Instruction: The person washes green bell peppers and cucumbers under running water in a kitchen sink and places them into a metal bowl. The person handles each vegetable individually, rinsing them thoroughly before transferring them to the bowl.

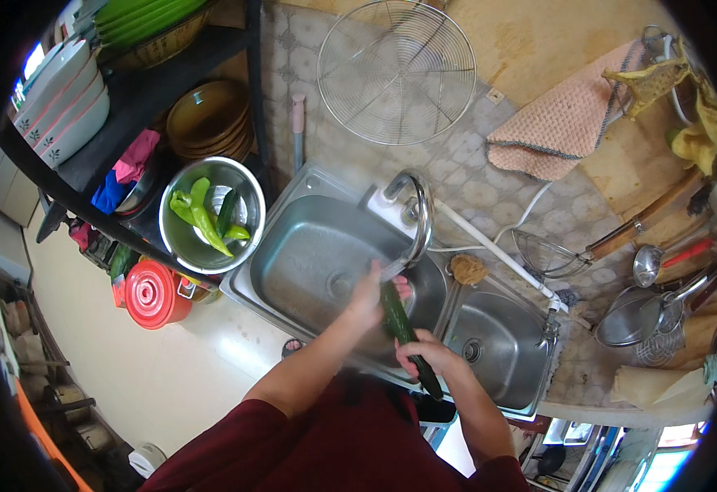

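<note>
A long dark green cucumber (403,326) slants over the larger basin of a stainless steel sink (297,246). My right hand (426,353) is closed around its lower part. At its upper end, under the curved metal faucet (423,215), is my left hand (371,295), blurred, with fingers on both sides of the cucumber; whether it grips or only touches cannot be told. Water seems to run from the spout over that end. Left of the sink, a steel bowl (171,246) holds several light green peppers (201,215) and a dark green cucumber piece (227,210).
The smaller basin (500,344) lies at the right, with a white pipe (488,246) and a brown scrubber (468,269) behind it. A round wire rack (398,74), a pink cloth (555,123) and strainers (626,317) are beyond. Shelves with bowls (75,117) and a red lidded bucket (152,295) are left.
</note>
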`<control>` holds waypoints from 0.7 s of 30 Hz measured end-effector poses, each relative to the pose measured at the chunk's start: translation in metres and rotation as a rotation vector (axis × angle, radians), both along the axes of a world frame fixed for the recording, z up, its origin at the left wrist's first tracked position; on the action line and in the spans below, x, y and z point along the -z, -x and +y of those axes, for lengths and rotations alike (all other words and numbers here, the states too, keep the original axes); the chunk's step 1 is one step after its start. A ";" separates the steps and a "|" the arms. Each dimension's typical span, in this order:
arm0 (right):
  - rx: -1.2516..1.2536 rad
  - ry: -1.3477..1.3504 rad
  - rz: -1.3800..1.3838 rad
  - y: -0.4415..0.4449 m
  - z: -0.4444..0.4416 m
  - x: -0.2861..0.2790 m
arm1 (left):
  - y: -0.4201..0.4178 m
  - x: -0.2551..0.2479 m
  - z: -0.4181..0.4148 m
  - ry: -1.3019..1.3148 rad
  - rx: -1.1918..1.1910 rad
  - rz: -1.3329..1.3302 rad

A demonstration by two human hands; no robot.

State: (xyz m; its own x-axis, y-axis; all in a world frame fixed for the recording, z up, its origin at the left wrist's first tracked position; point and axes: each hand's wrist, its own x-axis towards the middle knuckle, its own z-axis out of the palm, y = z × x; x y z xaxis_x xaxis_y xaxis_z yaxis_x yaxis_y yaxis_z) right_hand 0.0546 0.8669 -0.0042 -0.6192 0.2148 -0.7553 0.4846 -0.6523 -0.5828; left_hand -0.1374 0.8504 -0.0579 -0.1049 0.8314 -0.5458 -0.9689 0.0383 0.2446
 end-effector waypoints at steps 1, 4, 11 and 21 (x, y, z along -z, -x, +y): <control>0.035 0.020 0.013 0.007 0.003 0.000 | -0.002 0.001 -0.002 -0.024 0.030 0.002; -0.065 -0.463 -0.046 0.025 0.004 0.004 | 0.005 0.013 -0.001 -0.060 0.024 0.041; -0.221 -0.712 -0.107 0.064 0.021 0.001 | 0.037 -0.013 -0.016 -0.073 0.003 0.045; -0.211 -0.687 0.074 0.126 0.052 0.012 | 0.075 -0.019 -0.008 -0.165 -0.062 0.162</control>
State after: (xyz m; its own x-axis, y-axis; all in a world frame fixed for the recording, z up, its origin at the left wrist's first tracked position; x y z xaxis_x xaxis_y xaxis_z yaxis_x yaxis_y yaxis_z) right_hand -0.0713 0.9191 -0.0167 -0.7443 0.4965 -0.4466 0.5028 -0.0235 -0.8641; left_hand -0.2127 0.8420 -0.0388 -0.2338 0.8970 -0.3750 -0.9158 -0.0737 0.3948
